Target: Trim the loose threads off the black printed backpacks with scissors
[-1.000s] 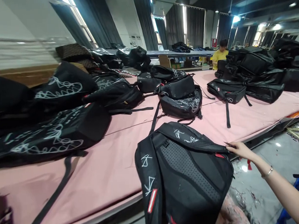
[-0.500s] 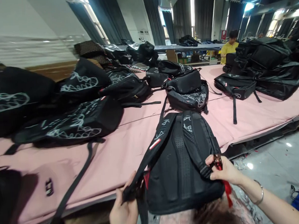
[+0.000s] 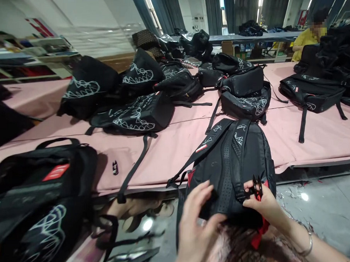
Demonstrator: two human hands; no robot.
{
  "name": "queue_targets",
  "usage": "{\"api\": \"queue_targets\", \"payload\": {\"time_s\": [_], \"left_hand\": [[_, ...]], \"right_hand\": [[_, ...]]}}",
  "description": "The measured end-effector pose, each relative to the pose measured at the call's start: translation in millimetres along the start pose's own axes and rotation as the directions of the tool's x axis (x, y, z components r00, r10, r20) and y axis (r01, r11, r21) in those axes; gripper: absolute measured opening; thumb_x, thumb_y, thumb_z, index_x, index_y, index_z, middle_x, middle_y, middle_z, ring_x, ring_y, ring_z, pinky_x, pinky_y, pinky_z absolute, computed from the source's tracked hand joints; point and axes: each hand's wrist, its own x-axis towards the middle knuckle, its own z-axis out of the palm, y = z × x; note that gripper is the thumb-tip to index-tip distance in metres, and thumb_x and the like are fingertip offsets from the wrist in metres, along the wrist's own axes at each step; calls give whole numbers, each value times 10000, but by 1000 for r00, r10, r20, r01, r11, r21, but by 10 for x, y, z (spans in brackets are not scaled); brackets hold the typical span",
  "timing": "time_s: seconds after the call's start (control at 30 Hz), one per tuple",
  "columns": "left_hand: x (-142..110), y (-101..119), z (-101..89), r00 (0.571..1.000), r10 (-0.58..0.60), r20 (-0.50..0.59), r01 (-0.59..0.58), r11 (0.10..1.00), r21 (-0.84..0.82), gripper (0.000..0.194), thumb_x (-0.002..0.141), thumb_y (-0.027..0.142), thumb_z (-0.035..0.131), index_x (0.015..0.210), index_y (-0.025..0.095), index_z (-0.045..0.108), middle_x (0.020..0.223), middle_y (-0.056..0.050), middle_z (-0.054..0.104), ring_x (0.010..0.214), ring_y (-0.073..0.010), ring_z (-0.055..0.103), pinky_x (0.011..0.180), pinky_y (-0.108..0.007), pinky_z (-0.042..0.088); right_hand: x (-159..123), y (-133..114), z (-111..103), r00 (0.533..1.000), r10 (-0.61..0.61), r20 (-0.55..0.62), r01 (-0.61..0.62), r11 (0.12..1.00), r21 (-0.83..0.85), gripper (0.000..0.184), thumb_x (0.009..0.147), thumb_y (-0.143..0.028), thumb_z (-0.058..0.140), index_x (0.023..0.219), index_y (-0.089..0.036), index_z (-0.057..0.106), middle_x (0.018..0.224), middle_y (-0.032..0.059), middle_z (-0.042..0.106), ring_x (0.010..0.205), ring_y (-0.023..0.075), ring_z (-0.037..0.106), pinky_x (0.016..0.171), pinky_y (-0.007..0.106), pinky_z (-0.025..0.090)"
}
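A black backpack (image 3: pixel 217 171) lies back panel up over the table's front edge, its white-patterned shoulder straps spread toward the far end. Over its lower left part is my left hand (image 3: pixel 196 222), fingers apart and nothing in it. My right hand (image 3: pixel 262 200) closes around thread snips (image 3: pixel 256 187), their dark blades pointing up and away. Its thumb and forefinger are also at the lower end of the right shoulder strap (image 3: pixel 237 159); whether they pinch it I cannot tell. A red strip (image 3: pixel 259 235) hangs below that hand.
Several black backpacks (image 3: pixel 139 113) with white scribble prints lie across the pink-covered table (image 3: pixel 285 141). At the left, an open backpack (image 3: pixel 47 190) is near another person's arm. A second pair of snips (image 3: pixel 115 168) lies on the table. Someone in yellow (image 3: pixel 310 40) is at the far right.
My left hand has let go of the left shoulder strap and moved right, over the backpack. My right hand keeps the snips. The view has turned left, showing the open backpack.
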Motion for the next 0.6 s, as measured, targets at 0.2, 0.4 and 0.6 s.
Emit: {"api": "queue_targets", "payload": {"time_s": [0.2,0.4,0.6], "left_hand": [[97,161,641,979,-107,173,134,979,-152,231,689,227,658,921,231,657,1210,-76,485,1018,-215,566,807,-326,525],[118,94,676,987,-143,79,151,983,-105,132,752,256,572,686,188,664,1040,-81,556,968,-209,560,777,-311,496],[93,138,757,993,-111,-29,108,990,-95,136,780,233,529,685,192,617,935,-67,569,920,-191,551,838,-322,449]], "right_hand": [[-27,39,-44,998,-55,-2,55,998,-36,326,531,-240,738,825,-187,607,766,-18,563,551,83,431,502,209,378],[-43,1,-93,990,-104,98,125,961,-248,270,621,-196,680,882,-206,610,874,3,581,806,160,545,665,243,456],[-45,-363,-295,925,-313,217,381,748,-544,228,832,-216,479,1054,-226,528,970,27,583,894,160,549,779,278,445]]}}
